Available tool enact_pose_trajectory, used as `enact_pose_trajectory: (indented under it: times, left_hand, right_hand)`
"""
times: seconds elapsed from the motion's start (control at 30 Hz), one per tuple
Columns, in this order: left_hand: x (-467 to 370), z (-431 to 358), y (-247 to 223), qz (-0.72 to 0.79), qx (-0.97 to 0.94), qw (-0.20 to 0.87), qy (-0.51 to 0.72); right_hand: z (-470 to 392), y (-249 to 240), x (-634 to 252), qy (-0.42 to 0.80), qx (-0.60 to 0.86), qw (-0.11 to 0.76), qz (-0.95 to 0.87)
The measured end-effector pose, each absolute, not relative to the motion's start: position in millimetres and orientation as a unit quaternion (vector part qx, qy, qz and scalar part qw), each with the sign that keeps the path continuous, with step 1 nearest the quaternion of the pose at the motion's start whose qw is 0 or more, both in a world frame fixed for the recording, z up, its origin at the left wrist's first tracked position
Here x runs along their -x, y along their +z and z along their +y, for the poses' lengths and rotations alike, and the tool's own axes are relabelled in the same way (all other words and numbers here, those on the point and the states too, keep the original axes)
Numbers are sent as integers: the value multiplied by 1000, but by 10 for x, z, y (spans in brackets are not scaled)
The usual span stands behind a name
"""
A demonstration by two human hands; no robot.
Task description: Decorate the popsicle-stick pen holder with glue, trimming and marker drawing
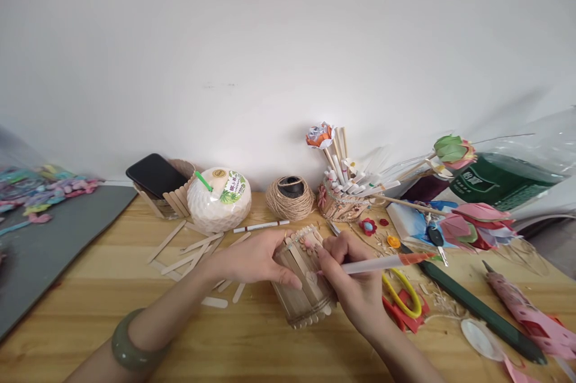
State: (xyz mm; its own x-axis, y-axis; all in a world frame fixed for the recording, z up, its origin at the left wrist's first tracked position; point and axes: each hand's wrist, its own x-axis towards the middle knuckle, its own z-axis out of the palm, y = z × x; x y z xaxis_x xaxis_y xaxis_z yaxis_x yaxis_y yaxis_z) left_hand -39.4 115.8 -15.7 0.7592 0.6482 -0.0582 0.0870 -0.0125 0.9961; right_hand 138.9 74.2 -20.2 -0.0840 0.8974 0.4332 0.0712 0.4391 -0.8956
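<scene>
My left hand [261, 260] is closed around the top and left side of a small craft-stick holder [299, 293], which lies tilted on the table. Twine bands run round the holder, and small pinkish flower decorations sit near its upper end. In my right hand [355, 275] is a white marker pen [373, 264] with an orange end pointing right. Its pink tip touches or nearly touches the holder's side; I cannot tell which. The right fingertips rest close against the holder.
Loose craft sticks [193, 257] lie left. Behind stand a phone [157, 174] in a stick holder, a coconut [218, 203], a twine ball [290, 200] and a pot of markers [342, 206]. Right are yellow-handled scissors [407, 296], a dark green tool [481, 305] and a pink glue gun [526, 311].
</scene>
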Motion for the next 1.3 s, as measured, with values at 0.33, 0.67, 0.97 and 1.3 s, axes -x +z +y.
enact_pose_trajectory:
  times: [0.33,0.67,0.97,1.3]
  left_hand:
    - [386,1157,-161,265,-664,663,221]
    - [391,1151,-145,283,-664,657,215]
    - [391,1151,-139,280,-660,664,213]
    - [386,1149,-129,275,-666,659,215]
  right_hand:
    - [745,-185,-1388,364,387,554,-641]
    - [737,-194,-1394,357,381,538,-662]
    - [731,-201,-1413,336,378,526,-684]
    - [715,-184,-1413,327,375,509,-703]
